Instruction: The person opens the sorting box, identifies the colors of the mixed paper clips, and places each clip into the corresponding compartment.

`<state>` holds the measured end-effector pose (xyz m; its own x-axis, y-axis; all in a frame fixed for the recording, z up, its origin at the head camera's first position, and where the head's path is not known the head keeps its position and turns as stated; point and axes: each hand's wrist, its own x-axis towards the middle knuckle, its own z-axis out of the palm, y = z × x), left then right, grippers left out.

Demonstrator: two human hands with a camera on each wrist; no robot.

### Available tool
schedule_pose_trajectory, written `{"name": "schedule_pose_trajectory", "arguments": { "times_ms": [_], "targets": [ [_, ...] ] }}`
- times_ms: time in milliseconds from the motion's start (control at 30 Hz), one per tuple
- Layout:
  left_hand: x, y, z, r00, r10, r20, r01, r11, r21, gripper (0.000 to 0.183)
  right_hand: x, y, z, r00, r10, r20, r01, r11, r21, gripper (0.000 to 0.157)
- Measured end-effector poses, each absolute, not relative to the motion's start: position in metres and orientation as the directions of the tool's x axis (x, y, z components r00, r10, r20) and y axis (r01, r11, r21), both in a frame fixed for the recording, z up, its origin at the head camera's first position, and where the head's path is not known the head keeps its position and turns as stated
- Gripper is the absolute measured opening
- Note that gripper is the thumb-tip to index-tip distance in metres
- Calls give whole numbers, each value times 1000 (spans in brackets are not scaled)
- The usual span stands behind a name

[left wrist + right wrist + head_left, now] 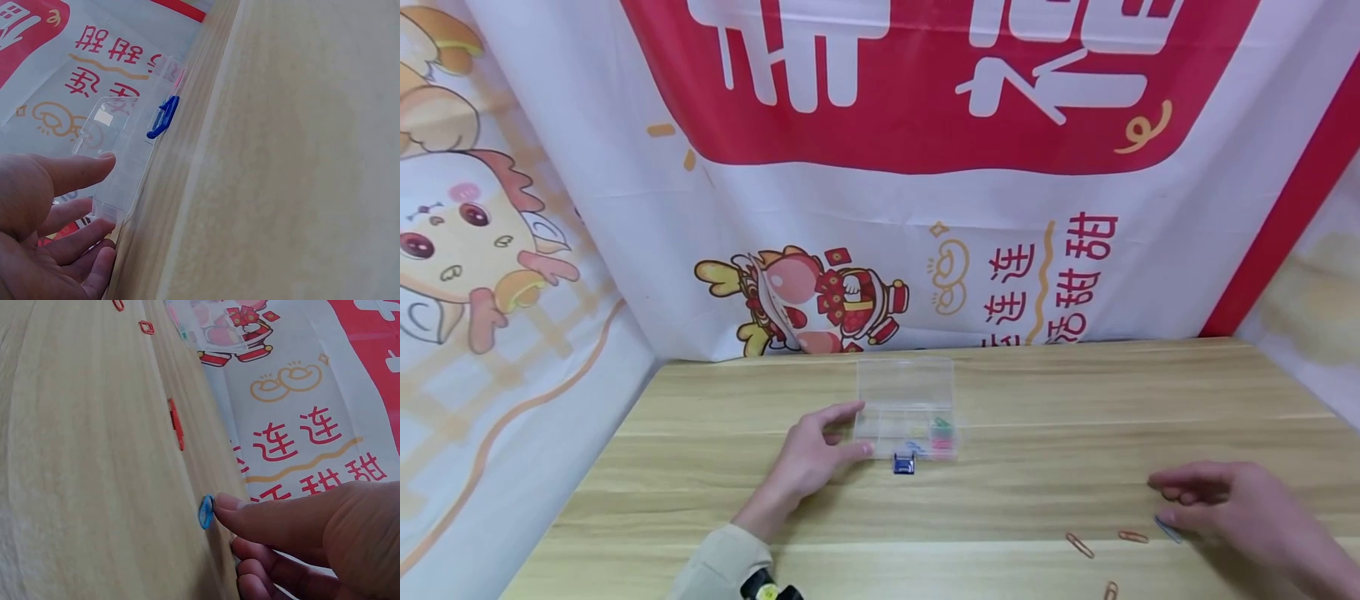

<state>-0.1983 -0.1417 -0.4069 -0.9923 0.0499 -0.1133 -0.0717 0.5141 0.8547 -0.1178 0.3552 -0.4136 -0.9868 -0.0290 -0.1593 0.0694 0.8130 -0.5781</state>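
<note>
A clear compartment box (891,425) stands on the table with its lid (905,383) raised and a blue latch (904,463) at its front. My left hand (812,450) holds the box's left end, thumb at the front corner, index finger at the back corner. Green clips (941,425), pink clips (942,444) and a few blue clips (914,448) lie in its right-hand compartments. My right hand (1243,504) is low over the table at the right. Its thumb tip is right at a blue paper clip (205,511), with the index fingertip apart from the thumb.
Left of the right hand lie a red paper clip (1132,537), a second red clip (1080,545) and an orange-red clip (1110,591) near the front. Behind the wooden table (737,517) hangs a printed cloth (820,192); another printed cloth (497,375) borders the left side.
</note>
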Motion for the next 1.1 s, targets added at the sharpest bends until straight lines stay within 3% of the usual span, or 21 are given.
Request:
{"name": "schedule_pose_trajectory", "arguments": {
  "times_ms": [433,700,933,1100],
  "targets": [
    [-198,-146,-406,-993,52,-106,-66,503,861,63,-122,346,-412,-968,-52,-246,101,815,-570,45],
    [-198,-145,-406,-992,52,-112,-71,507,859,65,-121,342,-413,-979,2,-206,111,846,-521,30],
    [-198,-144,-406,-992,55,-116,-72,513,856,64,-120,342,-417,-992,-37,-120,30,857,-515,18],
    [-198,-145,-406,-993,59,-106,-61,513,856,64,-120,341,-419,-998,-27,-58,9,840,-542,19]
  ]
}}
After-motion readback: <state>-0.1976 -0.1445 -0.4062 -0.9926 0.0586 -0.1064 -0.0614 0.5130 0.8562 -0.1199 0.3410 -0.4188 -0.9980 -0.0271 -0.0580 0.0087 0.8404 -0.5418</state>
